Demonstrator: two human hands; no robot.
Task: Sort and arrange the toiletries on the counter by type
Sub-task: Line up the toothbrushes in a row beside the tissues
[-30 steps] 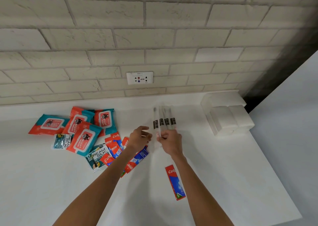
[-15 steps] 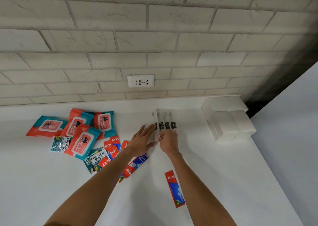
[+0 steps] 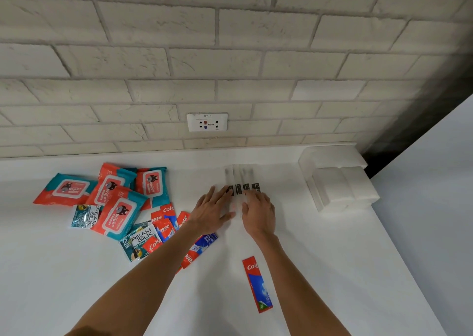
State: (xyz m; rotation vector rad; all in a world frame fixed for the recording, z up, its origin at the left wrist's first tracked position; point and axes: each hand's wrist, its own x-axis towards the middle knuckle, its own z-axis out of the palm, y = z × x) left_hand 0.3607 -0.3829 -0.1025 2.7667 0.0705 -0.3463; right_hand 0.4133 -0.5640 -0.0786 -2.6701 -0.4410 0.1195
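Observation:
Several clear wrapped toothbrushes (image 3: 242, 179) with black labels lie side by side on the white counter (image 3: 332, 259) near the back wall. My left hand (image 3: 212, 209) lies flat with fingers spread, fingertips touching the leftmost toothbrush. My right hand (image 3: 258, 211) rests palm down on the near ends of the toothbrushes. To the left lies a heap of red toothpaste sachets (image 3: 163, 223), dark conditioner sachets (image 3: 139, 239) and red-and-teal wipes packs (image 3: 116, 211). One toothpaste sachet (image 3: 257, 284) lies alone in front of my right forearm.
A white box with folded white cloths (image 3: 337, 182) stands at the back right corner. A wall socket (image 3: 207, 122) sits in the brick wall behind. The counter's right edge runs diagonally beside a white surface (image 3: 435, 207).
The toothbrushes were held up off the counter between both hands; now they lie flat in a row, and both hands have flattened onto them.

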